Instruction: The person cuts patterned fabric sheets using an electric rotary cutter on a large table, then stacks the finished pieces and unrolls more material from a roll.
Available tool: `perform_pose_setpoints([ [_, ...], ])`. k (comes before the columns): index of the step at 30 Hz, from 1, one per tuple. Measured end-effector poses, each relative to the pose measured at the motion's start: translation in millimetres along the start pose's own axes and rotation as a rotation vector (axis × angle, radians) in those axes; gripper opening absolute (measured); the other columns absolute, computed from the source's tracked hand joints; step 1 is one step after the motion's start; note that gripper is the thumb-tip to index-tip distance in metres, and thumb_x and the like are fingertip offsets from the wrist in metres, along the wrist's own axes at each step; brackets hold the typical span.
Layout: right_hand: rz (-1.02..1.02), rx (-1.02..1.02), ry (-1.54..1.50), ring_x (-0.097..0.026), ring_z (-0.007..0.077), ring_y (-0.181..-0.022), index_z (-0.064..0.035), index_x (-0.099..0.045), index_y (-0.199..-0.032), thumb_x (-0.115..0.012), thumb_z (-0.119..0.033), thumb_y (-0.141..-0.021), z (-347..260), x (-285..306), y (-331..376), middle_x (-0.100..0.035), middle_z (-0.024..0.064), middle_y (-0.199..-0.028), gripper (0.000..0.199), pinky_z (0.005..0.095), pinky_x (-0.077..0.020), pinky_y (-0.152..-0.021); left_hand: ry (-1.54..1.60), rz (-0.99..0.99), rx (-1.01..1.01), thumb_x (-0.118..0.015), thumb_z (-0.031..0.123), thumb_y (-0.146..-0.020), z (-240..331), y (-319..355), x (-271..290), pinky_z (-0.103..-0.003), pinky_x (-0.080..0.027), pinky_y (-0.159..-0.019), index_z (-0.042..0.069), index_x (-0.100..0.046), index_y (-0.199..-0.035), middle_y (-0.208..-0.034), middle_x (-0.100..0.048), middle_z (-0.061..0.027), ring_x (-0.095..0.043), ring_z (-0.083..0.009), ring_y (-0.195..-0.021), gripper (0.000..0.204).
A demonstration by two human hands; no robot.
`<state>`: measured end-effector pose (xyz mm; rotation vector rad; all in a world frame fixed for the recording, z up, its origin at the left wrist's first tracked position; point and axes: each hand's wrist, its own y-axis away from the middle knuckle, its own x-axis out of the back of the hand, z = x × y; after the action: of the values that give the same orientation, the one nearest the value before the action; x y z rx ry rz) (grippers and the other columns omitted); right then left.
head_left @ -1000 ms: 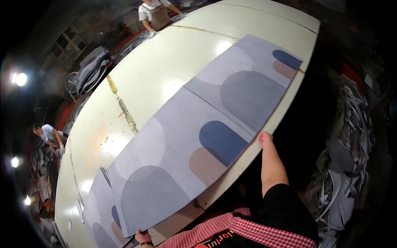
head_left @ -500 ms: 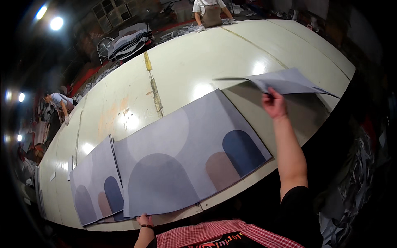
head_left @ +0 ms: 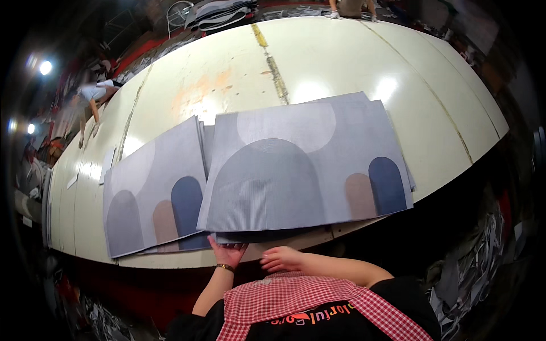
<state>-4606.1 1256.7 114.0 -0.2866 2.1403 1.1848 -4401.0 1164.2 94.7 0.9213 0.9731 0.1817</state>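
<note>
Two piles of grey printed sheets lie side by side before us on the tabletop (head_left: 239,96): the right-hand pile (head_left: 267,182) close to our hands, the left-hand pile (head_left: 136,176) just beside it. Both show rounded arches in blue, brown and grey. As we judge it, the stacking is well along: the upper sheet on the right lies spread over others, yet lower sheets show past its back and right edges, so what remains uneven is the alignment. How many sheets each pile holds we cannot tell.

Our left hand (head_left: 227,254) is turned palm up at the front edge of the right-hand pile, its fingers reaching near the left corner; whether they grip anything we cannot tell. Our right hand (head_left: 282,259) hangs just in front of that edge, apart from it, fingers loosely bent and holding nothing.

The tabletop is pale and glossy, with lamp glare, orange scuffs and a worn yellow seam (head_left: 260,37). We see one co-worker (head_left: 94,94) leaning over its left side and another co-worker (head_left: 348,8) at the far edge. Folded grey sheets (head_left: 222,16) sit beyond, and offcuts (head_left: 469,270) heap in the dark at right.
</note>
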Motion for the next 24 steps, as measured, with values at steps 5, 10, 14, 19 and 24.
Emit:
perform_pose_setpoints([
  [5,0.702,0.253,-0.506,-0.059,0.0277,-0.072,-0.0011,-0.051,-0.083,-0.048,-0.016,-0.087,37.2,129.0,18.7,-0.056,0.0135,-0.072,0.016,0.0395,-0.0506,-0.064,-0.298,-0.041,-0.043,-0.063,0.051,-0.073,15.6,-28.4,15.3,-0.052,-0.034,-0.095,0.014,-0.038,-0.129,-0.13,-0.042,-0.0103,-0.042,-0.0319,-0.116,0.071],
  [10,1.038,0.339,-0.72,-0.056,0.0261,-0.075,0.0011,-0.042,-0.102,-0.058,-0.031,-0.082,24.3,221.9,65.7,-0.053,0.0165,-0.091,0.041,0.0378,-0.0486,-0.068,-1.288,0.497,-0.91,-0.058,0.014,-0.08,-7.5,-25.4,-39.7,-0.034,-0.046,-0.074,-0.003,-0.053,-0.108,-0.094,-0.062,-0.0185,-0.06,-0.0301,-0.084,0.033],
  [14,1.031,0.421,-0.939,-0.054,0.0256,-0.087,0.0015,-0.041,-0.11,-0.063,-0.036,-0.078,-8.2,265.5,73.2,-0.052,0.0139,-0.099,0.054,0.038,-0.0478,-0.075,-1.323,-0.142,-1.222,-0.06,0.014,-0.08,-8.0,25.7,-113.9,-0.031,-0.045,-0.074,-0.009,-0.053,-0.102,-0.09,-0.062,-0.0219,-0.06,-0.0273,-0.081,0.032],
  [19,0.839,0.754,-1.136,-0.053,0.0171,-0.072,-0.0104,-0.051,-0.102,-0.071,-0.036,-0.071,-17.1,283.3,86.6,-0.054,0.0042,-0.086,0.046,0.0245,-0.0438,-0.056,-1.121,-0.259,-1.121,-0.06,0.009,-0.081,20.3,65.4,-137.8,-0.026,-0.045,-0.066,-0.004,-0.056,-0.097,-0.081,-0.063,-0.0138,-0.058,-0.0145,-0.073,0.021],
  [24,0.804,0.662,-0.76,-0.053,0.0144,-0.057,-0.0126,-0.058,-0.094,-0.061,-0.026,-0.078,-53.9,266.8,100.9,-0.061,0.0003,-0.083,0.021,0.0226,-0.0355,-0.039,-1.216,-0.013,-1.177,-0.057,0.006,-0.079,68.1,37.3,-103.2,-0.029,-0.046,-0.069,-0.004,-0.056,-0.098,-0.082,-0.064,-0.0122,-0.06,-0.0172,-0.074,0.021],
])
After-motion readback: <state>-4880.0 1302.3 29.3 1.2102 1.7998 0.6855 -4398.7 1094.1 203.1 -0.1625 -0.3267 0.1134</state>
